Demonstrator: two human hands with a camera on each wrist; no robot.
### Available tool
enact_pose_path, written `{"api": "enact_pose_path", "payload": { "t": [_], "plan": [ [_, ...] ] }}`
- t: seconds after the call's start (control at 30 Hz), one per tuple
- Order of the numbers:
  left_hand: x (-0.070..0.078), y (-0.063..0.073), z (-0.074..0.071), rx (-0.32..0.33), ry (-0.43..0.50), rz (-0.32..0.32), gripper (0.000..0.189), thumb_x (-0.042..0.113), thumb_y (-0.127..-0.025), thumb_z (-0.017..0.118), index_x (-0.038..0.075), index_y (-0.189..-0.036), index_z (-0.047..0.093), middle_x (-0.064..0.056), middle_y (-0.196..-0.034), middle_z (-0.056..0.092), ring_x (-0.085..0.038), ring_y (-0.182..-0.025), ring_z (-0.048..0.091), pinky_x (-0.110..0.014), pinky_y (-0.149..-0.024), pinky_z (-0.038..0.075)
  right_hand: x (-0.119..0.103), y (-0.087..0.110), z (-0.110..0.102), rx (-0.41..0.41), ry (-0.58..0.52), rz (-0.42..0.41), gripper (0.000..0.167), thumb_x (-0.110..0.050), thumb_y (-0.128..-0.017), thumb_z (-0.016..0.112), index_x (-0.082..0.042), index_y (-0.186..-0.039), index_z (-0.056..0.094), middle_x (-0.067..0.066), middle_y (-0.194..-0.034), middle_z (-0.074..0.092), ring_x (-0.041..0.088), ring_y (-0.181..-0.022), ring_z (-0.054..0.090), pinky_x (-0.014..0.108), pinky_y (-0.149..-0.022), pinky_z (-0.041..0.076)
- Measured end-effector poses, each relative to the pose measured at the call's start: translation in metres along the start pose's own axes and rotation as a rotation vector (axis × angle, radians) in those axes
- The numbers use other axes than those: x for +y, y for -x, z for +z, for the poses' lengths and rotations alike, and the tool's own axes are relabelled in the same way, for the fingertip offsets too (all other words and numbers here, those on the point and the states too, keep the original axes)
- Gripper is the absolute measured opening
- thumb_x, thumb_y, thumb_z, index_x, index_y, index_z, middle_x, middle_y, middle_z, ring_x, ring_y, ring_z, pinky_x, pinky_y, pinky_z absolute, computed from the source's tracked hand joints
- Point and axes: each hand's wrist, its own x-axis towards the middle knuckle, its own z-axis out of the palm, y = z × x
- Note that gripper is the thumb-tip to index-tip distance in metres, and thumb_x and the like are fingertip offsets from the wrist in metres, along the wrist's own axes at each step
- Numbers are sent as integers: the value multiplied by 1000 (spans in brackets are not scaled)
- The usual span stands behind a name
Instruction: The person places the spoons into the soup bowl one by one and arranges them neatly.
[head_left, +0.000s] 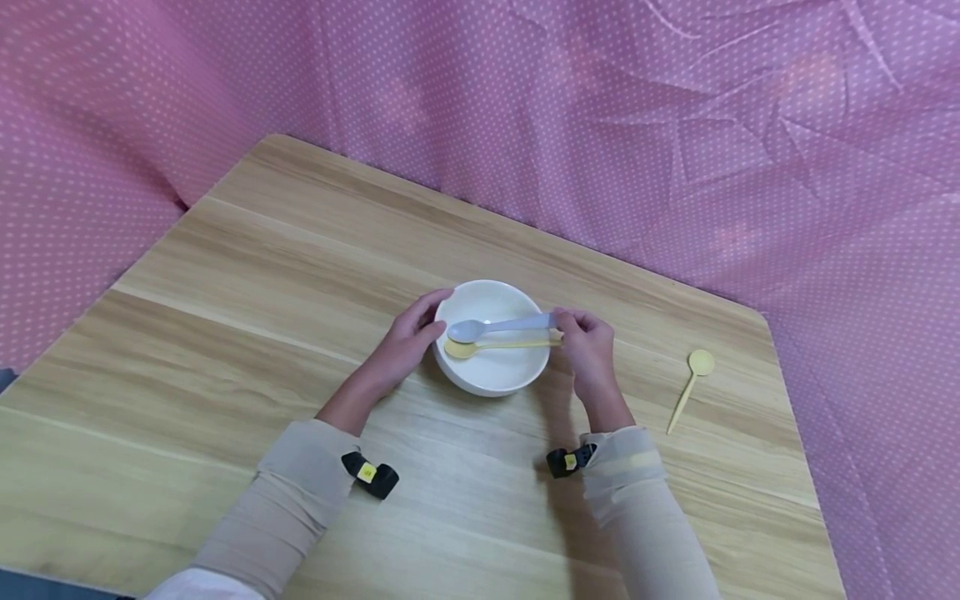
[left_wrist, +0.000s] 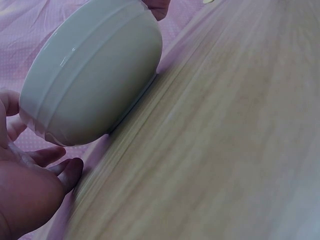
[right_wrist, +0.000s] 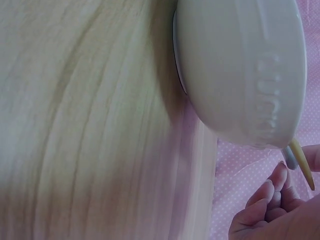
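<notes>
A white bowl (head_left: 498, 377) stands on the table, and my left hand (head_left: 401, 350) holds its left side, thumb at the rim. Across the bowl lies a pale blue spoon (head_left: 517, 324), its handle pinched by my right hand (head_left: 591, 346) at the right rim. Beside it a yellow spoon (head_left: 462, 349) rests in the bowl, its handle reaching past the rim near my right fingers. In the right wrist view, the yellow handle (right_wrist: 302, 164) sticks out beyond the rim, partly covering the blue handle (right_wrist: 288, 157). Raised lettering shows on the bowl's outer wall (right_wrist: 267, 95).
Another yellow spoon (head_left: 701, 362) lies on the wooden table (head_left: 300, 283) to the right of my right hand. Pink dotted cloth (head_left: 465, 100) hangs behind the table's back edge and along both sides.
</notes>
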Motion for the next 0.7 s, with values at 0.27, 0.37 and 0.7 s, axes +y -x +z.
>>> {"api": "enact_pose_path", "payload": {
  "t": [0.27,0.37,0.7],
  "plan": [
    [20,10,2,-19,-2,-1,49,5,-99,39,10,-146,31,-10,-152,29,-23,-140,26,-38,-116,23,0,-1,-5,22,2,-15,26,-22,-91,58,1,-101,63,-1,-88,56,14,-84,49,28,-80,43],
    [15,6,1,-16,-3,-1,49,7,-99,39,12,-147,31,-8,-152,29,-22,-140,26,-38,-116,23,1,-2,-8,26,5,-16,27,-22,-92,57,1,-103,63,-1,-88,57,13,-84,49,30,-82,44],
    [-4,-2,0,-5,5,40,47,11,-99,41,18,-145,35,-3,-150,32,-17,-139,28,-36,-116,23,2,-2,-20,36,10,-22,26,-24,-92,58,1,-98,62,9,-97,59,19,-87,51,32,-85,43]
  ]
}}
